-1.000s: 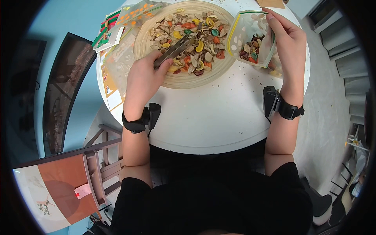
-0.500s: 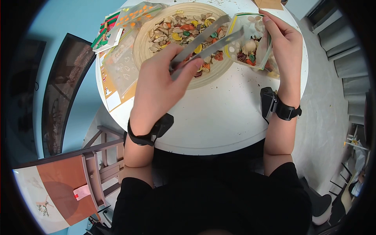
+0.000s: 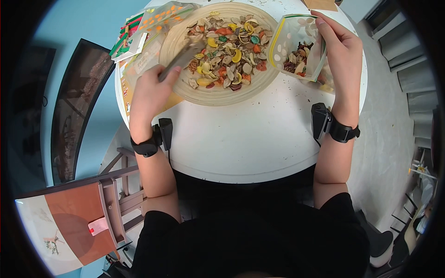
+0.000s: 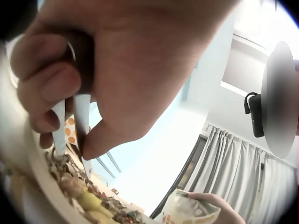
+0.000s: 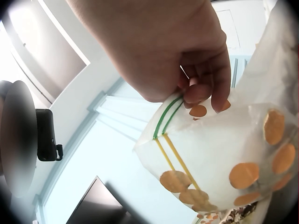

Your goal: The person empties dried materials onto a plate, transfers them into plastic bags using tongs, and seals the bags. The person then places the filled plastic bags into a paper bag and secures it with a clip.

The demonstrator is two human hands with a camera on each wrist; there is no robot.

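My left hand (image 3: pixel 152 92) grips metal tongs (image 3: pixel 183 58), whose tips are down among the dried petals and slices (image 3: pixel 227 58) at the left part of the round woven tray (image 3: pixel 222 100). In the left wrist view the tong arms (image 4: pixel 82 116) stand a little apart amid the pieces. My right hand (image 3: pixel 343 51) pinches the top edge of a clear zip bag (image 3: pixel 286 39), which stands with its mouth open at the tray's right side. Dried pieces (image 3: pixel 299 60) lie inside it. The right wrist view shows the bag's green and yellow seal strips.
An orange-spotted bag (image 3: pixel 167 16) and a white box of red and green items (image 3: pixel 134 46) sit at the back left of the white table (image 3: pixel 241 143). Another clear bag lies partly under my left hand. A brown piece of paper (image 3: pixel 321 4) lies at the back right.
The left hand swung the tongs from the tray toward the zip bag, then back to the tray's left side. Lighter pieces seen atop the bag's contents half a second ago look lower now. The right hand barely moved.
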